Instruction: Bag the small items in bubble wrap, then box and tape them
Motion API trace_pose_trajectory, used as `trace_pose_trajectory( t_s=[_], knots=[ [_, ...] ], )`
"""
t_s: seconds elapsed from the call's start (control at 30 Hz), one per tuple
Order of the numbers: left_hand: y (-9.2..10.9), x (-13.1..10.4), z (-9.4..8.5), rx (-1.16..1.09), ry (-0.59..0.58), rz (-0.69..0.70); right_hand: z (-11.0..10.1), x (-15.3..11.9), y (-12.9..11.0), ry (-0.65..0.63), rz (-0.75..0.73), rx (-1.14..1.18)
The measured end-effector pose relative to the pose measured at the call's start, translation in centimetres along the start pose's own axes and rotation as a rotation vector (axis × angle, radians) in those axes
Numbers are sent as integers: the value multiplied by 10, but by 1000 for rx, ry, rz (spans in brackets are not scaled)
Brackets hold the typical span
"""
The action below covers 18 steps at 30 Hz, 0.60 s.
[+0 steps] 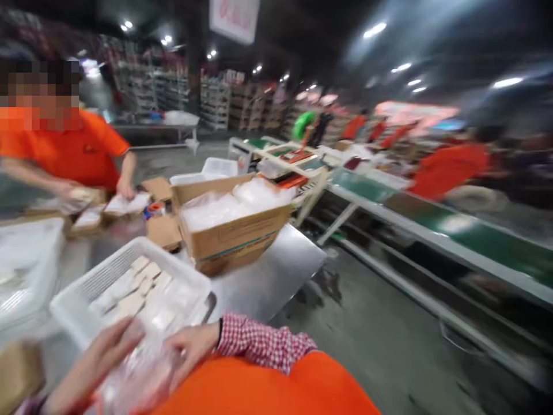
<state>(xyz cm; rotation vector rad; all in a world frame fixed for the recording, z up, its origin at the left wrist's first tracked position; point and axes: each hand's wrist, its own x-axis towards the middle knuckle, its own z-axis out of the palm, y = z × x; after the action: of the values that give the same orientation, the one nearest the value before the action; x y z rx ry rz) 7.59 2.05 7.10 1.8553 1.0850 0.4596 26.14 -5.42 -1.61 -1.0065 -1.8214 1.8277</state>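
A clear plastic bag (137, 383) lies between my hands, close against my orange top. My right hand (194, 347), in a red checked sleeve, grips the bag's right side with curled fingers. My left hand (103, 353) rests along the left side of the bag with fingers stretched out, slightly blurred; its thumb is hard to make out. Just beyond both hands stands a white plastic basket (80, 294), tilted in view. Inside it are several pale, flat blocks (144, 279) and some clear plastic film (166, 302).
A large cardboard box (242, 245) full of clear plastic bags (242, 202) stands on the metal table (276, 276). Another white basket (30, 259) sits left. Across the table, a person in orange (73, 150) handles small boxes. A green conveyor (453, 225) runs along the right.
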Motion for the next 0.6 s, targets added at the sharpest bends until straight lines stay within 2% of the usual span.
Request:
trace_pose_trajectory(
  t_s=[0.07,0.17,0.23,0.37,0.47,0.6],
  knots=[
    [-25,-7,9,-129,-70,-139,5,4,8,24,-21,-7],
    [-50,-5,19,-476,-186,-210,12,2,13,122,-92,90],
    [-55,-8,16,-648,-244,-242,17,-1,14,143,-118,188],
    [-53,-20,-7,-822,-316,-280,17,-2,12,203,-127,339],
    [-54,-22,-15,-856,-232,-289,11,2,9,215,-173,357],
    [-64,-19,0,-877,-113,-336,15,6,6,75,-171,217]
  ],
)
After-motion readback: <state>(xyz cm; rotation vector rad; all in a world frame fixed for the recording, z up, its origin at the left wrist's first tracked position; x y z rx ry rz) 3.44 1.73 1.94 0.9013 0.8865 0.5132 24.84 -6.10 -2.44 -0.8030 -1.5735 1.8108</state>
